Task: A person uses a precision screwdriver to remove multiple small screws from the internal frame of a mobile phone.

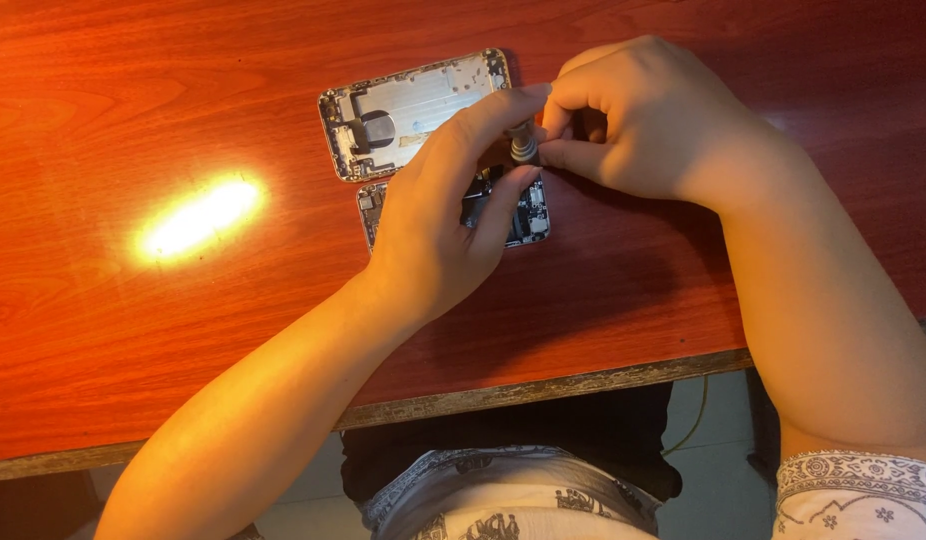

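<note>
The grip sits at the ridged metal handle of a small screwdriver (524, 148): the right hand (653, 125) pinches its top between thumb and fingertips, while the left hand (448, 215) closes a forefinger and thumb around the shaft lower down, steadying it. Both hands are pressed onto the tool, none of the fingers spread. The knurled handle looks stiff and light, and its ribbing should give a sure hold; the tip is hidden behind the left fingers.

Directly under the tool, at about 6 o'clock from it, lies an opened phone body (528, 215), its dark circuit boards and small connectors exposed. These parts look thin and fragile, so it would best be held by its metal rim rather than its insides. At 10 o'clock from the tool rests a separate silver rear housing (423, 105), a flat rounded rectangle of bare metal, touching or nearly touching the first.

Both lie on a glossy reddish wood-grain tabletop (133, 330), with a bright reflected glare at 9 o'clock.
</note>
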